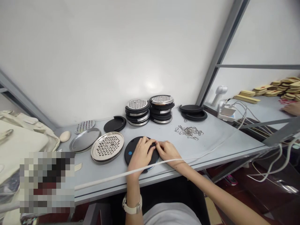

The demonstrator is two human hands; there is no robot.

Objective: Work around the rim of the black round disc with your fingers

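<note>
A round black grater holder (131, 145) with a blue dot lies at the front of the table, a shiny edge showing at its near side. Over its top bends my left hand (142, 153), closed against it with thumb and forefinger at the right rim. My right hand (168, 151) pinches at that same rim, its fingertips meeting those of the left; whatever small thing is between them is too small to make out. Just left lies a round metal grater plate (107, 145). Small metal clips (189, 131) are heaped behind my right hand.
Stacked graters in black holders (138, 114) stand by the wall, with more black holders (193, 112) to the right. Plain metal discs (85, 139) lie left. A white cable (105, 179) hangs across the front. Another person's hand (292, 107) shows far right.
</note>
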